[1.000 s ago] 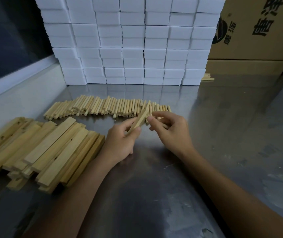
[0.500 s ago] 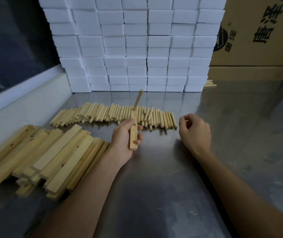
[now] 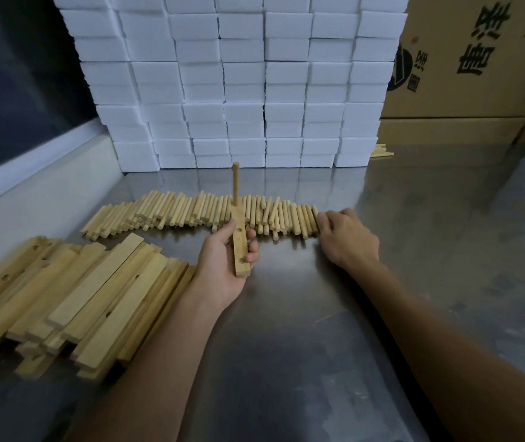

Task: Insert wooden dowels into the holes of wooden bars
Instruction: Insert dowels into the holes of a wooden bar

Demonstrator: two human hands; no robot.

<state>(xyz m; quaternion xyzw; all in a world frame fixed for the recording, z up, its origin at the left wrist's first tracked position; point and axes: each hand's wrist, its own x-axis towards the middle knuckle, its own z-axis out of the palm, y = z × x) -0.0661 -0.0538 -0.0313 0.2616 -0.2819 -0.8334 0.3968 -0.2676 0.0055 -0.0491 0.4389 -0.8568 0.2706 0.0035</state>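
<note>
From my head camera I look down on a steel table (image 3: 302, 330). My left hand (image 3: 223, 263) is wrapped around a short wooden bar (image 3: 240, 247), thumb on its left side and fingertips curled over its right edge, holding it above the table with its length running away from me. Two empty holes show in the bar's upper face between my thumb and fingers and nearer its close end. One dowel (image 3: 235, 183) stands upright out of the far end of the bar, its top rising in front of the white blocks. Just beyond the bar lies a long row of loose dowels (image 3: 191, 212), stretched left to right across the table. My right hand (image 3: 347, 237) rests at the right end of that row, knuckles up and fingers bent down onto the last dowels; I cannot tell whether any dowel is actually pinched between them. On the near left sits a heap of wooden bars (image 3: 73, 298), lying slantwise, some with holes showing. At the far side stands a wall of stacked white foam blocks (image 3: 242, 81), and to its right are cardboard boxes (image 3: 471, 59) with dark printing.
</note>
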